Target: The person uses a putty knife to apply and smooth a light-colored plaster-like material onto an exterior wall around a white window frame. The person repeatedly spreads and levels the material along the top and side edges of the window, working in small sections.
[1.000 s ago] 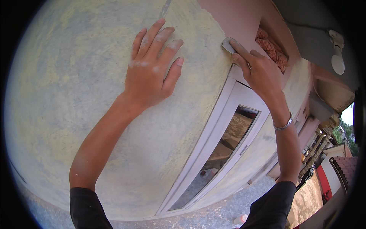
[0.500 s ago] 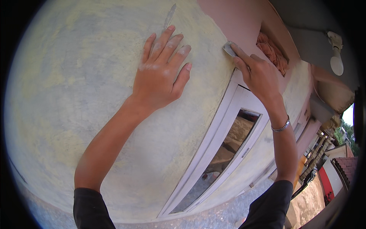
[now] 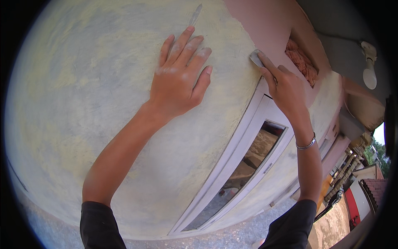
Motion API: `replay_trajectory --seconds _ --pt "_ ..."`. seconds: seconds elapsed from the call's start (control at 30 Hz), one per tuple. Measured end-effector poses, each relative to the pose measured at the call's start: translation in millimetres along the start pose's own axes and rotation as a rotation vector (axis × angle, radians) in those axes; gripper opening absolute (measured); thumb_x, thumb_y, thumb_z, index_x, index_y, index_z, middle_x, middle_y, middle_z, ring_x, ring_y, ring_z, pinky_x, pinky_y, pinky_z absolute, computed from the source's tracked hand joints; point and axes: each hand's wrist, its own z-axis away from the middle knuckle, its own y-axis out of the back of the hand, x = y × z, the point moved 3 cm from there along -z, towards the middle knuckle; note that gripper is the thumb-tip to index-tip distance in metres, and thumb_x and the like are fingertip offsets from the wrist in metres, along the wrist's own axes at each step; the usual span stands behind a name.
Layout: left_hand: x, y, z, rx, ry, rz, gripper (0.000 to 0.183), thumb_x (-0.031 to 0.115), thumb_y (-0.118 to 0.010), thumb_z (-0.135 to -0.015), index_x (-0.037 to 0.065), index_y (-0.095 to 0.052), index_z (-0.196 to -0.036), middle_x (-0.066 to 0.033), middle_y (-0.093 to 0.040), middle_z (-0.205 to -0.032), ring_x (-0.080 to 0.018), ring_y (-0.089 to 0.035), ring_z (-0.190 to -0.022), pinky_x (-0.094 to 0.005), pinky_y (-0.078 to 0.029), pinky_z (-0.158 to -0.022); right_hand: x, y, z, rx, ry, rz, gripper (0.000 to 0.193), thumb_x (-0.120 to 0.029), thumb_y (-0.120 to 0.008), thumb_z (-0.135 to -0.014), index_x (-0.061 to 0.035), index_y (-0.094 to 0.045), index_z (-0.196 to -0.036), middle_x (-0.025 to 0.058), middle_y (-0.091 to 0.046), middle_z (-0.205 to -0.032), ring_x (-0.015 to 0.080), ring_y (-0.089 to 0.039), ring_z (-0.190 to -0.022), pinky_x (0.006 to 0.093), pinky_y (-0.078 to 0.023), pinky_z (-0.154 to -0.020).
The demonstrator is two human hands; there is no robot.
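Note:
Before me is a wall (image 3: 116, 79) with patchy grey and pale yellow plaster. My left hand (image 3: 176, 85) lies open against it, fingers spread, with white dust on the knuckles. A grey, blade-shaped mark (image 3: 195, 15) shows on the wall just above its fingertips. In my right hand (image 3: 286, 85) is a scraper with a grey flat blade (image 3: 256, 58); its handle is mostly hidden by the fingers. The blade is at the wall, close to where the plaster meets pink paint and above the window's upper corner.
Below my right hand is a white-framed window (image 3: 224, 166). An orange-red cloth (image 3: 299, 58) is stuffed in a recess in the pink wall. A white lamp (image 3: 369, 76) hangs from the dark overhang. Stone-patterned surface (image 3: 54, 228) runs along the lower edge; a yard lies at right.
The view has shifted slightly, so the wall and window sit a little differently. The scraper blade has turned a little in my right hand. My left hand stays flat on the wall.

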Motion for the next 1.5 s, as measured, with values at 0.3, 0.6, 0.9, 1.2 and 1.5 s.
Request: replay_trajectory --seconds 0.3,0.6,0.9,1.2,1.5 --pt "0 -1 -1 0.02 -0.001 -0.012 0.031 0.019 -0.064 -0.101 0.004 -0.073 -0.127 -0.0171 -0.067 -0.146 -0.0385 -0.047 -0.154 -0.0591 -0.03 -0.128 0 -4 1 0.038 0.008 0.023 0.04 -0.034 -0.065 -0.11 -0.0276 -0.07 -0.15 0.0088 -0.059 -0.069 0.0249 -0.055 -0.054 0.0408 -0.047 -0.056" --pt "0 0 -1 0.002 0.005 -0.027 0.031 0.018 -0.064 -0.101 0.003 -0.074 -0.127 -0.0172 -0.067 -0.146 -0.0379 -0.046 -0.155 -0.058 -0.028 -0.129 -3 -9 -1 0.04 -0.033 0.003 0.04 -0.035 -0.064 -0.111 -0.0279 -0.07 -0.149 0.0084 -0.061 -0.07 0.0243 -0.057 -0.055 0.0392 -0.048 -0.055" --pt "1 0 -1 -0.016 0.011 -0.031 0.032 0.018 -0.063 -0.101 0.003 -0.073 -0.127 -0.0178 -0.065 -0.149 -0.0386 -0.045 -0.155 -0.0593 -0.027 -0.129 -4 -7 -7 0.012 -0.048 0.001 0.041 -0.032 -0.064 -0.111 -0.0277 -0.068 -0.152 0.0099 -0.059 -0.07 0.0246 -0.055 -0.056 0.0392 -0.045 -0.056" --pt "2 -2 -1 0.025 -0.01 -0.024 0.029 0.021 -0.066 -0.099 0.001 -0.075 -0.119 -0.0209 -0.067 -0.143 -0.0397 -0.048 -0.153 -0.0618 -0.03 -0.127 -5 -6 -15 0.057 -0.021 0.011 0.04 -0.037 -0.063 -0.111 -0.0296 -0.069 -0.15 0.0086 -0.061 -0.07 0.0241 -0.059 -0.057 0.0389 -0.048 -0.056" --pt "3 -3 -1 -0.015 0.003 -0.04 0.031 0.021 -0.065 -0.1 0.002 -0.074 -0.123 -0.0195 -0.066 -0.146 -0.0386 -0.045 -0.155 -0.0604 -0.029 -0.128 -11 -3 -29 0.126 0.024 0.03 0.039 -0.037 -0.063 -0.111 -0.0304 -0.071 -0.148 0.0079 -0.06 -0.07 0.0234 -0.058 -0.058 0.0391 -0.048 -0.055"
